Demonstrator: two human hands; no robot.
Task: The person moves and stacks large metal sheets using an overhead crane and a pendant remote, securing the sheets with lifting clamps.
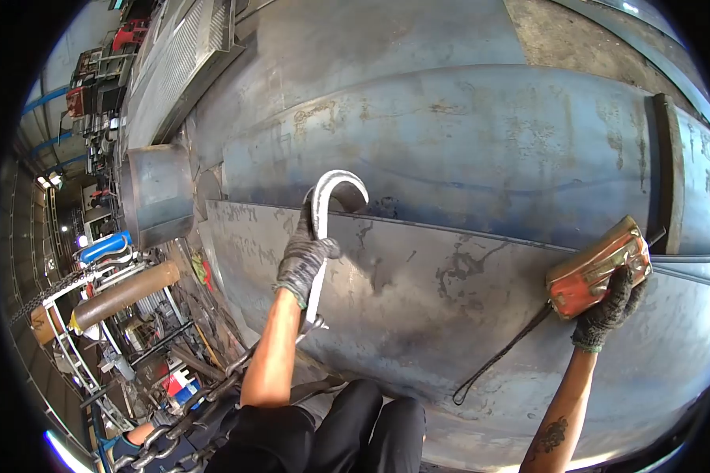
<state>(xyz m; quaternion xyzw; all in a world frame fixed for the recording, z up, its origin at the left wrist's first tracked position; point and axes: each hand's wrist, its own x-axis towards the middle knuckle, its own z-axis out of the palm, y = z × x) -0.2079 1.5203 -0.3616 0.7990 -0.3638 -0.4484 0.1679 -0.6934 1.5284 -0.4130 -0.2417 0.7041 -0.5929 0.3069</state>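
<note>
From my end, I have the hook (321,221) over the left part of the plate (426,307), its bend reaching just past the plate's far edge. Its long axis runs away from the wearer, nearly square to that edge; the bend curls over to the right and the tip turns back toward the plate's near side. My left hand (301,258), gloved, is wrapped around the shank, thumb along its right side. The shank's lower end meets the chain (233,370), which runs off past the plate's near left corner.

Over the plate's right end, my right hand (614,311), gloved too, grips the orange box (572,284), which slants up to the right; its strap (503,361) trails back across the plate. Beyond the plate's far edge I see the blue sheet (465,142), and off its left end the cylinder (126,296)
</note>
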